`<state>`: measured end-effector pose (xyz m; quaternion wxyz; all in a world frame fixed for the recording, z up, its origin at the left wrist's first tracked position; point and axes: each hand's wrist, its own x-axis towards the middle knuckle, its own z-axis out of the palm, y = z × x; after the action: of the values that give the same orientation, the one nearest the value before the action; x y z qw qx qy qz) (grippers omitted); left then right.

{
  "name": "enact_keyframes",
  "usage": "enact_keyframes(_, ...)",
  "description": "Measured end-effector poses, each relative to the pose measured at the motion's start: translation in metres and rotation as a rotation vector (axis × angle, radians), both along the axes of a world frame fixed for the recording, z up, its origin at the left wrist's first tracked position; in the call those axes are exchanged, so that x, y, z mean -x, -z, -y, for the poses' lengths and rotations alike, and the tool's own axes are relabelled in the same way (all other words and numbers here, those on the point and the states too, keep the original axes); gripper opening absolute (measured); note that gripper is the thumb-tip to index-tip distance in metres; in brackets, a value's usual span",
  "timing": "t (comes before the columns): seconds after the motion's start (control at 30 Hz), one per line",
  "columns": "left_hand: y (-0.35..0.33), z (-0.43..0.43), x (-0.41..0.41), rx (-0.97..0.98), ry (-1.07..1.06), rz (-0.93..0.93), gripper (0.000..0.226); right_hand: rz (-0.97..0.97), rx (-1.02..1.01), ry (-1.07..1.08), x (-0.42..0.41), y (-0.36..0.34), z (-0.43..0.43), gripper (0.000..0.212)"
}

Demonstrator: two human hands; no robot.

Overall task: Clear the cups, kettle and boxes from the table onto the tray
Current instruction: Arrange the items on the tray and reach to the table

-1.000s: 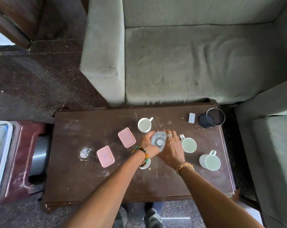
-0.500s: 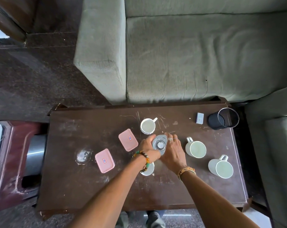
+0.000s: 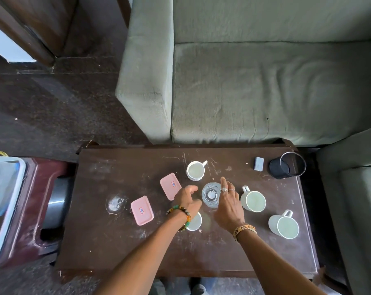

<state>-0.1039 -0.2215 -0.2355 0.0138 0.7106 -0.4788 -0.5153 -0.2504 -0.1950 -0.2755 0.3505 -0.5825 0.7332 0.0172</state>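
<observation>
The table (image 3: pixel 120 241) bears white cups (image 3: pixel 253 201), two pink boxes (image 3: pixel 142 210) (lidded) and glassware (image 3: pixel 211 194).

Left hand (image 3: pixel 187 199), right hand (image 3: pixel 229 202) flank glass kettle (image 3: pixel 211 194) on table (image 3: pixel 137 248); fingers (image 3: pixel 223 184) relaxed, uncurled.

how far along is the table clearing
Done: nothing that shows; I cannot pick out a tray. In hand: left hand and right hand flank the clear glass vessel, open, gripping nothing. Left: the small white cup, two mugs, a cup under the left wrist and two pink boxes, all on the table.
</observation>
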Motion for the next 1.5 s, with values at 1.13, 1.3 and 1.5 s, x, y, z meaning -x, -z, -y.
enact_keyframes(1.13,-0.313,-0.3,-0.424,0.739,-0.699,0.453,0.028,0.347,0.5,-0.79,-0.414,-0.348,-0.177,0.101)
enact_keyframes(1.3,-0.322,-0.342,-0.48,0.712,-0.813,0.474,0.033,0.371,0.507,-0.9,-0.478,-0.365,-0.204,0.101)
enact_keyframes(1.5,-0.323,-0.353,-0.53,0.748,-0.939,0.441,0.036,0.347,0.482,-0.893,-0.542,-0.371,-0.198,0.098)
